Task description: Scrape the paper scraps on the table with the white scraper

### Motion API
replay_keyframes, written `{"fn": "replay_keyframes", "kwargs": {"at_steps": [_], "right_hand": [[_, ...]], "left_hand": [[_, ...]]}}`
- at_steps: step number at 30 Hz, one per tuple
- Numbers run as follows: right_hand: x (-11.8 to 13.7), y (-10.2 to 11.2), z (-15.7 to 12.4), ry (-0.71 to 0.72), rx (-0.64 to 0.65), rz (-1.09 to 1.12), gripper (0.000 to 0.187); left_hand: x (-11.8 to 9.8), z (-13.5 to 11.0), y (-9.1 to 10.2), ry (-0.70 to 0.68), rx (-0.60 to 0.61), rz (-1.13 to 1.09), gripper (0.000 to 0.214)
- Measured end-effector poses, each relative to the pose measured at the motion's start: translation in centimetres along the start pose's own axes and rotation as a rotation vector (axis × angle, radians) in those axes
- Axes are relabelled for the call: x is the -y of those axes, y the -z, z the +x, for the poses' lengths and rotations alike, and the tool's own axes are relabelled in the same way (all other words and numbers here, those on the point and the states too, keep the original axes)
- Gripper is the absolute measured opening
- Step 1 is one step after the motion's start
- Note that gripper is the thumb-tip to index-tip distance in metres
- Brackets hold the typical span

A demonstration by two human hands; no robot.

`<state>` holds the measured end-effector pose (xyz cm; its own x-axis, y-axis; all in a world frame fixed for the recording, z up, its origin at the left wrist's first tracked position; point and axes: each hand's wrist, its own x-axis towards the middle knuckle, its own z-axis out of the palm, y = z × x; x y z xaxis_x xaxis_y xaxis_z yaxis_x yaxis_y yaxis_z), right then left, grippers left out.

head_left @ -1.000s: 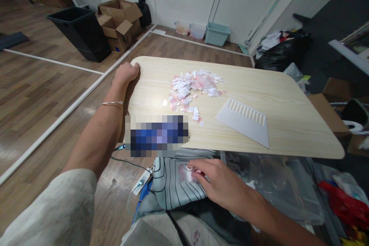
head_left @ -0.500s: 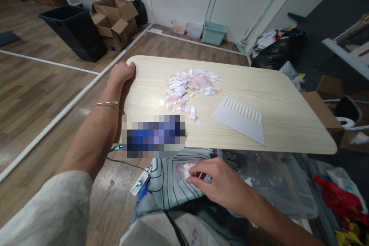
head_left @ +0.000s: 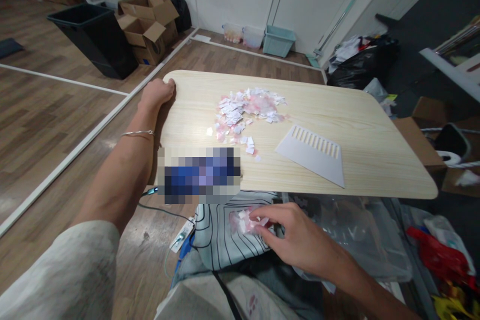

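Note:
My left hand [head_left: 159, 92] is closed round the left edge of the pale wooden table [head_left: 375, 135], near its far corner. Down at my lap, my right hand [head_left: 287, 230] has its fingers and thumb curled on a small heap of white and pink paper scraps [head_left: 244, 222]. These scraps lie on a striped cloth [head_left: 221, 247] below the table's near edge. A larger pile of similar scraps [head_left: 232, 112] is spread over the tabletop. To its right lies a white slotted card [head_left: 315, 160]. A pixelated blue object [head_left: 200, 175] sits at the near left edge.
A clear plastic bin [head_left: 360, 240] stands under the table's near right side. On the floor are a black trash bin [head_left: 97, 40], cardboard boxes [head_left: 146, 35] and a teal tub [head_left: 278, 41]. Cables and a power strip [head_left: 182, 235] hang at my left. Red plastic bags [head_left: 438, 255] lie at right.
My right hand has shifted slightly right across the scraps on the cloth, uncovering more of them. The left hand keeps its hold on the table edge.

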<state>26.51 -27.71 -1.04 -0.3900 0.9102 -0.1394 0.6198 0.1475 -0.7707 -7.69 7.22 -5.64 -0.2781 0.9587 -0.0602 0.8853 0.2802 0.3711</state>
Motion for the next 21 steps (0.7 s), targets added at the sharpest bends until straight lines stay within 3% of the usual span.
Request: {"fn": "replay_keyframes", "kwargs": {"at_steps": [6, 10, 13, 18, 21], "right_hand": [[-0.6, 0.2, -0.2, -0.009, -0.054, 0.008, 0.028], [-1.4, 0.9, -1.4, -0.147, -0.128, 0.076, 0.032], [-2.0, 1.9, -2.9, -0.218, -0.24, 0.082, 0.018], [-3.0, 4.2, -5.5, -0.171, -0.414, -0.2, 0.018], [-4.2, 5.6, -6.7, -0.208, -0.412, -0.305, 0.024]], "left_hand": [[0.0, 0.1, -0.1, 0.002, 0.002, -0.007, 0.072], [0.2, 0.2, -0.2, -0.005, 0.002, -0.006, 0.073], [0.2, 0.2, -0.2, -0.003, 0.001, 0.0, 0.072], [0.0, 0.0, -0.1, 0.003, -0.005, -0.004, 0.072], [0.0, -0.2, 0.0, 0.005, -0.005, 0.008, 0.072]]}}
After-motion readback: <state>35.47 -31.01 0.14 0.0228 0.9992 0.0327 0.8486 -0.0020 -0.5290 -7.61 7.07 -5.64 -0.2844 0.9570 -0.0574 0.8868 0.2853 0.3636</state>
